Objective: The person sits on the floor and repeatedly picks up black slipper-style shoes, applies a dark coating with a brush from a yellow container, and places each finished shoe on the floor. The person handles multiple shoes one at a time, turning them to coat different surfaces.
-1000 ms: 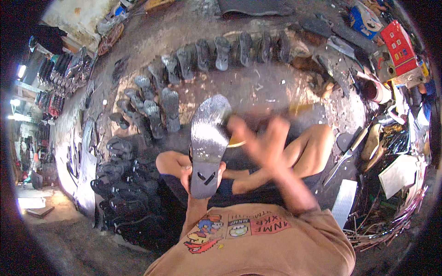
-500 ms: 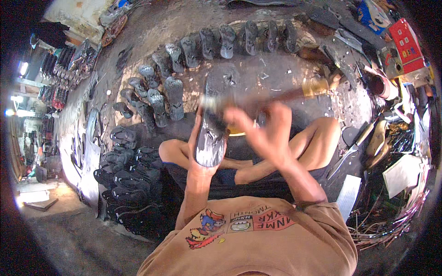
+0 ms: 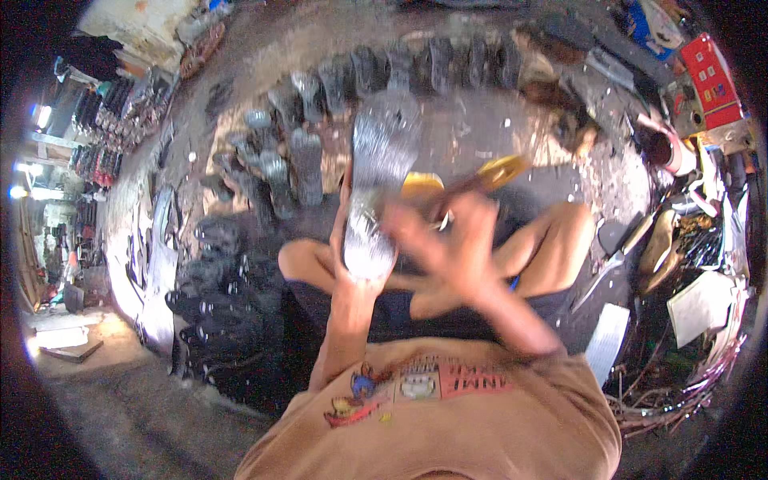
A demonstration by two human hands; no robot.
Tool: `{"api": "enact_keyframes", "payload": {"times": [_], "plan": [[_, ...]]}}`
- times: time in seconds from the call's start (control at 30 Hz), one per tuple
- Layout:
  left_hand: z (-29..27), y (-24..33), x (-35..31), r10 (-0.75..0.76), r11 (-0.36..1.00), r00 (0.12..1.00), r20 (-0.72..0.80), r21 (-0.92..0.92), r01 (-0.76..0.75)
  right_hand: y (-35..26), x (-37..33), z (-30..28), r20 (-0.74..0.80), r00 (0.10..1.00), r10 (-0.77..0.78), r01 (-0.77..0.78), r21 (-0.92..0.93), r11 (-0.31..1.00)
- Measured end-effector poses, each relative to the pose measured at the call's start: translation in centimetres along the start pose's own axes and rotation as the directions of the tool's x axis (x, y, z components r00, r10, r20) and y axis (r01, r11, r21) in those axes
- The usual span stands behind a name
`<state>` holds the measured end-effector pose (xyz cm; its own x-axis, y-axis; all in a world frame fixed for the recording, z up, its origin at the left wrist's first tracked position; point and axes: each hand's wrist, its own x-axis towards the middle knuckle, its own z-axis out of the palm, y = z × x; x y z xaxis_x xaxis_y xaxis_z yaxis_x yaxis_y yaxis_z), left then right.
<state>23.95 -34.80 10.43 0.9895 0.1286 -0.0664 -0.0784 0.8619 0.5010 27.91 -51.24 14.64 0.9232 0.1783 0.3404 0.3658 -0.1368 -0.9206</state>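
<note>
My left hand (image 3: 362, 288) grips the heel end of a long, sole-shaped footwear piece (image 3: 386, 144), held upright in front of me. The surface of that sole is dark with a wet, silvery shine. My right hand (image 3: 456, 244), smeared by motion, is closed around a brown stick-like handle (image 3: 468, 186) with a yellow end (image 3: 504, 170). Its other end is blurred against the lower half of the sole, so its kind is unclear; it may be a brush. A yellow round-edged thing (image 3: 424, 181) shows partly behind the sole.
A curve of dark sandal soles (image 3: 307, 164) lies on the floor ahead and to the left. Black sandals (image 3: 216, 280) are piled beside my left knee. At right are a knife-like blade (image 3: 600, 276), a red box (image 3: 710, 80) and scraps.
The sole has tilted so more of its shiny face shows. My right hand has shifted slightly left and down, and the tool's working end has moved down the sole.
</note>
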Motion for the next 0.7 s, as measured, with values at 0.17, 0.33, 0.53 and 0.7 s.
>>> {"api": "enact_keyframes", "payload": {"times": [0.17,0.33,0.53,0.7], "plan": [[1.0,0.2,-0.1,0.305,0.602,0.951,0.054,0.763,-0.237,-0.4,-2.1,-0.8,0.13,0.988,-0.082,0.089,-0.043,0.995],[-0.5,0.1,-0.8,-0.045,0.998,0.999,-0.011,0.038,0.046,0.3,0.2,-3.3,0.056,0.997,-0.047,0.049,-0.043,0.998],[-8.5,1.0,-4.4,-0.243,0.961,0.95,0.196,-0.087,0.263,4.1,12.9,-4.9,-0.074,0.991,0.11,-0.129,-0.366,0.921],[-1.7,9.7,0.1,0.387,0.735,0.9,-0.201,0.656,-0.169,11.5,6.2,-6.2,-0.139,0.929,0.344,-0.35,-0.026,0.936]]}}
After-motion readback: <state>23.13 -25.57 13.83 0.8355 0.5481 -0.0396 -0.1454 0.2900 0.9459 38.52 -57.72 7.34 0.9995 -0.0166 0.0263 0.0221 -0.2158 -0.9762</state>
